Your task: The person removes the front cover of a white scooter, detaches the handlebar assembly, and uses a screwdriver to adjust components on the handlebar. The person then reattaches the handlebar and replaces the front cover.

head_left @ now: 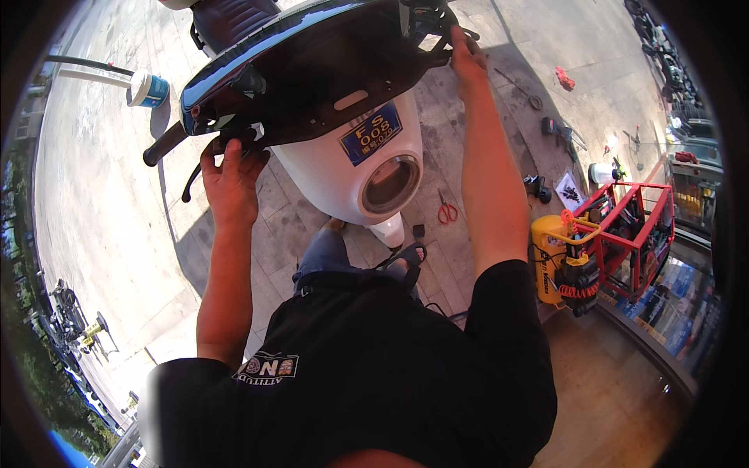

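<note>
A white scooter [320, 175] stands in front of me, with a round headlight [391, 186] and a blue plate [371, 134] on its front. Across its handlebar lies a wide, glossy black panel [304, 82]. My left hand [232, 183] is closed on the panel's lower left edge, beside the left handlebar grip [162, 145] and the brake lever [191, 181]; its fingertips are partly hidden. At the panel's right end, my right hand [468, 61] is closed on the edge, next to the dark controls there. The hands' far sides do not show.
Red-handled scissors [446, 212] lie on the paving near my foot. To the right are a cordless drill [555, 131], a yellow air compressor [548, 257] and a red tool rack [636, 234]. A white and blue bucket [150, 90] stands at the left.
</note>
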